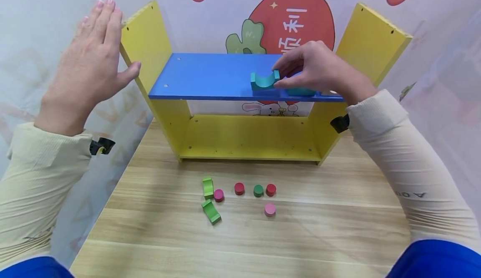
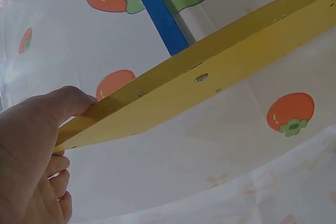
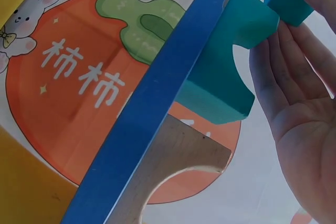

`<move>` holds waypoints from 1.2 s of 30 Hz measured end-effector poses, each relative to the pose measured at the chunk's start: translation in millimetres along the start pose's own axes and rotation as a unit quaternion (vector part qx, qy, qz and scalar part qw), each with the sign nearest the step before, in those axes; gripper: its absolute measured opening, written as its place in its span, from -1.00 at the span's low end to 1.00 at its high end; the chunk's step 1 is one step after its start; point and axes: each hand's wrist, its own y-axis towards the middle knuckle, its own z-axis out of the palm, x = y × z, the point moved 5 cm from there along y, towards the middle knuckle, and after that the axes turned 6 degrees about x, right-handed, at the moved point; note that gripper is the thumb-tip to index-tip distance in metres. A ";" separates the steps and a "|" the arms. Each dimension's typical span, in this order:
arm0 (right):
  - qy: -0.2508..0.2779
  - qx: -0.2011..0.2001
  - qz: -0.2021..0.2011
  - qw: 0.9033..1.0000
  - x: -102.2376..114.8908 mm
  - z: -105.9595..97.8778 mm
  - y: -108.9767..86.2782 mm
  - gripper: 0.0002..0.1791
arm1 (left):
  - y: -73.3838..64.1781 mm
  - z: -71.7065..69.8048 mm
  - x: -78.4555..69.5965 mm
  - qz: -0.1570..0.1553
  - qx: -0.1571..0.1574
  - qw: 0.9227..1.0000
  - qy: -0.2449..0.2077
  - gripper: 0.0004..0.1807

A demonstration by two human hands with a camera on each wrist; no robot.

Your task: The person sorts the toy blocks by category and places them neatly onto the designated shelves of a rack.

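Observation:
My right hand (image 1: 313,71) pinches a teal arch block (image 1: 263,82) between thumb and fingers, its curved hollow facing up, over the front of the blue shelf board (image 1: 210,71). Beside it on the board sits a second teal arch block (image 3: 226,61), partly hidden by the hand in the head view. A natural-wood arch block (image 3: 181,148) stands farther right along the board. At the left, my left hand (image 1: 88,56) has its fingers straight along the outside of the yellow side panel (image 1: 150,40), the thumb (image 2: 73,100) resting at the panel's edge.
On the wooden table (image 1: 240,244) before the shelf lie green arch blocks (image 1: 211,212), a magenta disc (image 1: 218,195), red discs (image 1: 239,188), a dark green disc (image 1: 258,190) and a pink disc (image 1: 269,209). A yellow panel (image 1: 370,40) rises at right; printed cloth hangs behind.

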 end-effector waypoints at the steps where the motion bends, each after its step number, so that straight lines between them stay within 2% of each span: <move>1: -0.001 0.002 -0.003 1.000 0.4 0.8 0.9 -0.56 | 0.1 0.0 0.2 0.000 0.000 1.000 -0.002 0.02; 16: -0.040 0.028 -0.002 0.999 -4.9 8.7 9.5 -0.61 | -2.1 1.5 3.1 -0.005 -0.001 1.000 -0.004 0.02; 24: -0.048 0.036 0.000 0.998 -2.7 11.0 8.4 -0.54 | -3.7 0.6 4.5 -0.011 0.007 1.000 -0.006 0.03; 27: -0.050 0.014 -0.008 0.999 4.0 4.7 2.5 -0.51 | -4.6 0.0 3.3 -0.007 0.003 1.000 -0.011 0.02; 31: -0.054 -0.047 -0.041 0.997 20.4 -8.2 -10.0 -0.50 | -5.0 -2.6 1.1 -0.003 -0.005 1.000 -0.008 0.02; 34: -0.058 -0.082 -0.094 0.990 35.5 -11.4 -18.9 -0.54 | -4.6 -4.6 1.1 -0.003 -0.006 1.000 -0.005 0.02; 36: -0.059 -0.091 -0.131 0.985 44.9 -6.9 -23.4 -0.56 | -4.4 -5.4 1.5 -0.002 -0.004 1.000 -0.006 0.02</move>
